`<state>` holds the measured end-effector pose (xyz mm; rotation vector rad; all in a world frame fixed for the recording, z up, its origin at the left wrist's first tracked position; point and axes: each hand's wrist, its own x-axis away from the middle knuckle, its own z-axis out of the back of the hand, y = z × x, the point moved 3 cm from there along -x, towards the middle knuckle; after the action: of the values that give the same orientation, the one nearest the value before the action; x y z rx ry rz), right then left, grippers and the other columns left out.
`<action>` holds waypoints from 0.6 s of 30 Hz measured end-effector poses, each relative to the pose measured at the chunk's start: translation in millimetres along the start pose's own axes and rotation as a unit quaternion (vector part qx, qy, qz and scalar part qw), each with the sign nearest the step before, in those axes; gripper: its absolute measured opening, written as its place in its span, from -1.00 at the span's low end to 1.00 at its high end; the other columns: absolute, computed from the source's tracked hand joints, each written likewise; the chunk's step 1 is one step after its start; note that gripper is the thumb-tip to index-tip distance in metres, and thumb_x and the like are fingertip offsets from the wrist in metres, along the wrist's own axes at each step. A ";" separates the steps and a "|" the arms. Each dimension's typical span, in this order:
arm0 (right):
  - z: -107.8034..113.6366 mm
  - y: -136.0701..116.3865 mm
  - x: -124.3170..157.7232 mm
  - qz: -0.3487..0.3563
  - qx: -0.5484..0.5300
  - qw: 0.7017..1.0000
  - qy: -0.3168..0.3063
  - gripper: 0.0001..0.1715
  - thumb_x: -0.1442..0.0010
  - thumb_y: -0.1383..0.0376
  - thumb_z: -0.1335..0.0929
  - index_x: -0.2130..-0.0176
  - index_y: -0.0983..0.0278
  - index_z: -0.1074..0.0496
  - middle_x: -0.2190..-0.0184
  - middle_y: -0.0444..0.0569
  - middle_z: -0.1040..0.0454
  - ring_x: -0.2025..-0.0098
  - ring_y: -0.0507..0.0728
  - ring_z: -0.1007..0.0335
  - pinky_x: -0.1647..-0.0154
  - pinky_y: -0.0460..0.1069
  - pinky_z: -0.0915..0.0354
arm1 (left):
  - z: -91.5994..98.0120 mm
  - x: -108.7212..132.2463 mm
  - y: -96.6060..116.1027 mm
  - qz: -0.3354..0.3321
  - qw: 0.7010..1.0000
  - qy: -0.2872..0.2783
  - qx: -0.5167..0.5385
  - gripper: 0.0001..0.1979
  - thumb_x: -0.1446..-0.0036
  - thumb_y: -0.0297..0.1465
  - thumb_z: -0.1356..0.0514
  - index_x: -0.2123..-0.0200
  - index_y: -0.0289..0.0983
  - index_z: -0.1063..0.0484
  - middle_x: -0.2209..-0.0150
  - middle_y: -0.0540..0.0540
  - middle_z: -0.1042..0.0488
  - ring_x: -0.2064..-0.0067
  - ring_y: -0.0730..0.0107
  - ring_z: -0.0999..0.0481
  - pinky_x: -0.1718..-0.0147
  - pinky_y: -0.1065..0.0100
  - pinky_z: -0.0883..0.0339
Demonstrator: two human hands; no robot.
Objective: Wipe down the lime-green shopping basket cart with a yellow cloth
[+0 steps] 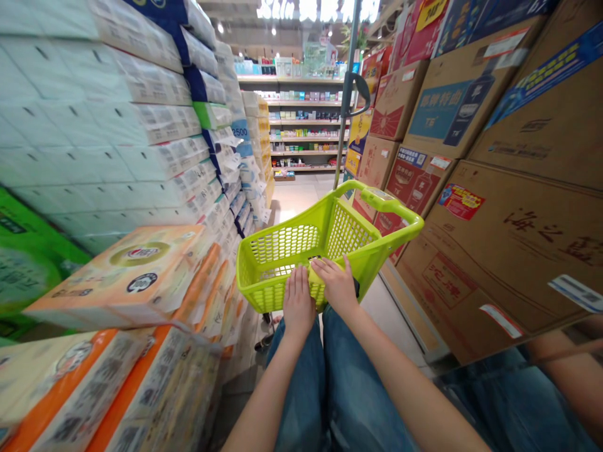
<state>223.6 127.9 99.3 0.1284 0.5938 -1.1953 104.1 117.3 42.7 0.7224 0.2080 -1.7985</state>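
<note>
- Two hands rest on the near rim of the lime-green basket. It stands in the aisle right in front of the knees, between the stacks on either side.
- From my seat I see the left hand lying flat over the near edge. Its fingers are stretched out, pressed side by side and pointing into the basket, and it pinches nothing.
- The right hand sits just beside it, toward the near right corner. Its fingers lie across the rim and point left.
- I cannot tell whether those fingers curl round the plastic or only rest on it.
- Something small and dark shows at the right fingertips, too small for me to make out.
- The basket's handle rises from its far right corner, tilted toward the boxes.
- A grey pole stands upright beyond the basket's far edge.
- Orange-and-white tissue packs are stacked close to the basket's left side, with paler wrapped packs above them.
- Brown cardboard boxes wall the right side, near the handle.
- Blue jeans fill the bottom of my view, under both forearms.
- Stocked shelves close the far end of the aisle.
</note>
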 end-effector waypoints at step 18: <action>66.2 85.0 2.1 -0.062 0.064 0.993 0.083 -0.26 0.04 0.57 -0.23 -0.10 0.19 -0.45 -0.12 -0.09 -0.51 -0.21 0.19 -0.32 -0.39 0.25 0.16 | 7.5 -2.3 -14.5 -0.008 1.000 0.003 -0.004 -0.17 -0.04 -0.57 -0.06 -0.41 -0.38 0.08 -0.37 -0.26 -0.15 -0.42 0.14 -0.06 -0.37 0.04 0.01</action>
<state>324.9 132.0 136.0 0.3063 0.6773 -1.3518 88.5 120.7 46.9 0.7223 0.2259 -1.8091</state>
